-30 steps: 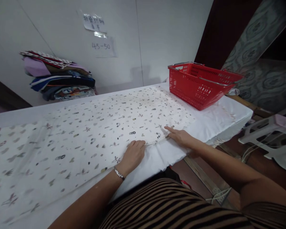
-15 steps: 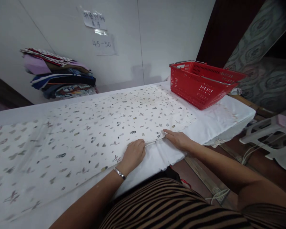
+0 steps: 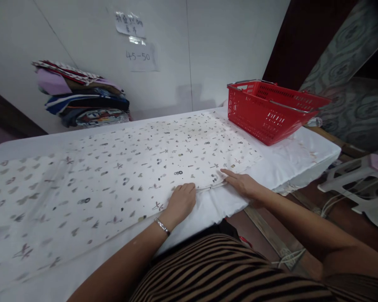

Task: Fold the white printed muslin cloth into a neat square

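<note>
A white cloth [image 3: 135, 167] printed with small grey and brown figures lies spread flat across the table, folded in layers along its near edge. My left hand [image 3: 182, 200], wearing a bracelet at the wrist, closes its bent fingers over that near edge. To the right, my right hand [image 3: 242, 183] grips the same edge near the cloth's right corner, its index finger stretched over the top. Between the two hands the layered edge bows slightly. Both thumbs are mostly hidden.
A red plastic basket [image 3: 271, 111] stands on the table's right end. Against the wall at the back left is a stack of folded fabrics [image 3: 85, 98]. A white plastic stool [image 3: 353, 176] stands on the floor at right. Paper signs [image 3: 141, 56] hang on the wall.
The view has shifted slightly, so everything sits a little farther right. Both hands stay at the cloth's near edge, where the layers between them look slightly more parted.
</note>
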Tool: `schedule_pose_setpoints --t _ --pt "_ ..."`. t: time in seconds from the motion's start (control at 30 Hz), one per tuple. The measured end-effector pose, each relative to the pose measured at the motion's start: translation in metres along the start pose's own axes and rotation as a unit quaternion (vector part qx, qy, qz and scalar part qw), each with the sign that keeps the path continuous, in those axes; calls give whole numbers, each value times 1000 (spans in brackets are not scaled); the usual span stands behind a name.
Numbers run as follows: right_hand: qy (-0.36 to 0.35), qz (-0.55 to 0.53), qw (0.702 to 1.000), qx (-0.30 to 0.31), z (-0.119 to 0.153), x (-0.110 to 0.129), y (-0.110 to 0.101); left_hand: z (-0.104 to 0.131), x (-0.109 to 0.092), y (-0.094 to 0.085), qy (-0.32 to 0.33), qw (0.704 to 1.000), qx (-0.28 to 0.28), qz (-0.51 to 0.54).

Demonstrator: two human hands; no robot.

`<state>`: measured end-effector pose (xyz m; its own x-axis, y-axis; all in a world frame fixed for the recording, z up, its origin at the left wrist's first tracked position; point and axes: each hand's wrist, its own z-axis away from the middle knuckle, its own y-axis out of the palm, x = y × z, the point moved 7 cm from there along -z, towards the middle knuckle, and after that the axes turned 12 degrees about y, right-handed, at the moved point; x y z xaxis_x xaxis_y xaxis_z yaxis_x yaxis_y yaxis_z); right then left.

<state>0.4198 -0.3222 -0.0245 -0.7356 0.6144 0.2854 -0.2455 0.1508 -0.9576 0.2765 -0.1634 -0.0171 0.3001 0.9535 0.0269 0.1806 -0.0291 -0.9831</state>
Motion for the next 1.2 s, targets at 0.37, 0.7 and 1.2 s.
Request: schedule_pose_setpoints --t 0.37,0.7,1.2 --pt "-31 57 998 7 1 7 3 0 -5 -7 20 999 -35 6" --pt "-63 133 989 -13 4 44 -3 1 -4 -1 13 999 -44 7" --pt "-124 130 983 -23 -16 92 19 -2 9 -5 -67 989 -57 115"
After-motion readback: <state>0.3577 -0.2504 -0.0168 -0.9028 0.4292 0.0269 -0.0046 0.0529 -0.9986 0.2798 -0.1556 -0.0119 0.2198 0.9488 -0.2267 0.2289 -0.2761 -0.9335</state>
